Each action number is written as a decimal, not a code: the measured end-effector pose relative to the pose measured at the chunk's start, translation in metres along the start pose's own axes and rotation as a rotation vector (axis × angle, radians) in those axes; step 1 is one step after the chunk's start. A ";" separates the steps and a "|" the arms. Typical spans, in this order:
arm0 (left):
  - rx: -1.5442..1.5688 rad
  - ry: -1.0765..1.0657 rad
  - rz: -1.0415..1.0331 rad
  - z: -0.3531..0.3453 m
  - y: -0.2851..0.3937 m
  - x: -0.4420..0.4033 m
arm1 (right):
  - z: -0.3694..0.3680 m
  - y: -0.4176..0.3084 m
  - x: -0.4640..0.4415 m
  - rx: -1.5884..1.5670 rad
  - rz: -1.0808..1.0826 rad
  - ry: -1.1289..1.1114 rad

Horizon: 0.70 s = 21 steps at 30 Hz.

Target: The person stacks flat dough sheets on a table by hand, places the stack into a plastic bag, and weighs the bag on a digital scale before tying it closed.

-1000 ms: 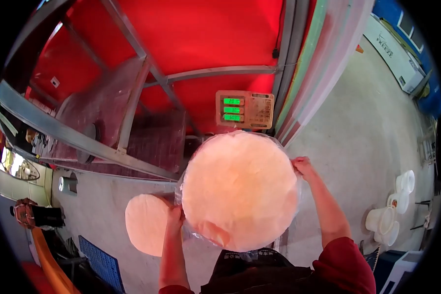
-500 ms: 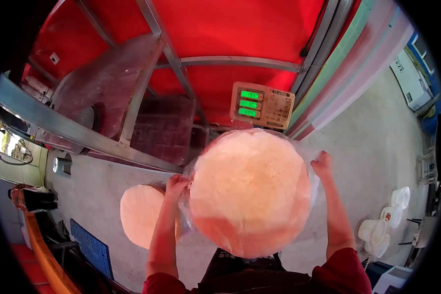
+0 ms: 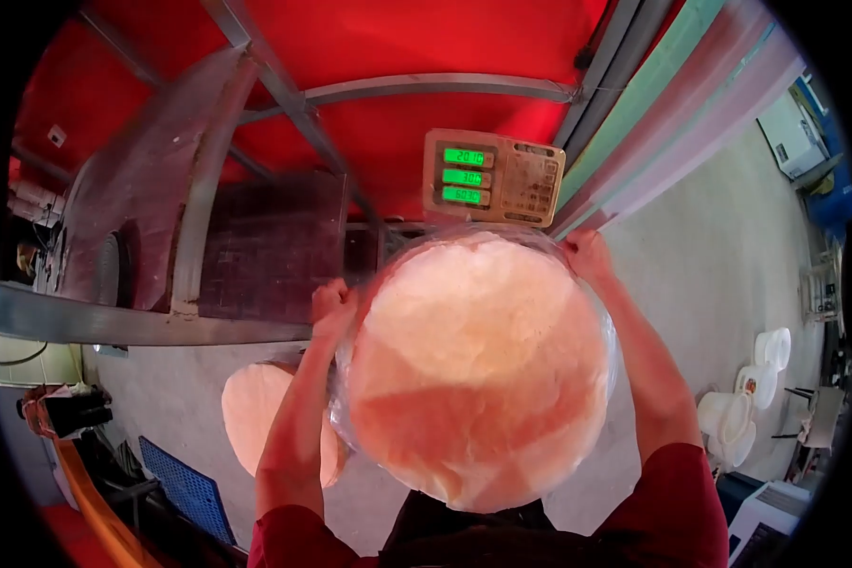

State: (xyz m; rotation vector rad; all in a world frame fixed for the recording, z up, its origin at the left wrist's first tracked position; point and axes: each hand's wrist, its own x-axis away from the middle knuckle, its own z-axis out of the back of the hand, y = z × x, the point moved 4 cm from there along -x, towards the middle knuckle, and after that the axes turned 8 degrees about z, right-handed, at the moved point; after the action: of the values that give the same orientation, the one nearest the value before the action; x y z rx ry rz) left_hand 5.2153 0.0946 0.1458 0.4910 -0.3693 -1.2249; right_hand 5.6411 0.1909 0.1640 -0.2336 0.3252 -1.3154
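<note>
A large round pale-orange mass (image 3: 483, 369) in a clear plastic bag sits in front of my body, just below the scale display (image 3: 494, 178) with its green digits. At the mass's upper left, my left hand (image 3: 333, 305) is closed on the edge of the bag. My right hand (image 3: 589, 254) is closed on the bag's edge at the upper right, close to the display's lower corner. Whatever supports the mass is hidden beneath it. A second pale round piece (image 3: 256, 409) lies lower down, partly behind my left forearm.
A metal frame (image 3: 142, 317) with a dark panel stands at the left before a red wall. Plastic strip curtains (image 3: 672, 123) hang at the right. White buckets (image 3: 726, 417) stand on the right floor, a blue pallet (image 3: 187, 488) at the lower left.
Both hands have moved up along the bag toward the display, and the right one has closed in on the bag's edge. The view has shifted, and the digits on the display differ.
</note>
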 end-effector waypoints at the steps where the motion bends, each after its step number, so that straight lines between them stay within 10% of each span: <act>1: 0.070 0.088 -0.023 0.013 0.016 0.000 | 0.007 -0.002 -0.005 -0.066 0.033 0.105; 6: 0.275 0.640 -0.189 0.111 0.063 0.067 | 0.119 -0.052 0.060 -0.471 -0.087 0.586; 9: 0.552 0.328 -0.052 0.115 0.049 0.113 | 0.135 -0.055 0.099 -0.142 0.095 0.524; 14: 1.077 -0.282 0.749 0.056 -0.024 0.216 | 0.043 0.023 0.197 -0.956 -0.429 0.185; 16: 1.312 -0.560 0.876 0.044 -0.008 0.256 | -0.005 0.064 0.256 -0.815 -0.660 0.004; 21: 1.045 -0.585 0.904 0.007 -0.027 0.317 | 0.020 0.022 0.283 -0.601 -0.326 -0.010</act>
State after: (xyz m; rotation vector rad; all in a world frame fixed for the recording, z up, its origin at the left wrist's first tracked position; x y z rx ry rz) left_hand 5.2861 -0.2156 0.1398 0.7128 -1.5758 -0.1710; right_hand 5.7303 -0.0793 0.1463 -0.8265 0.6938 -1.5086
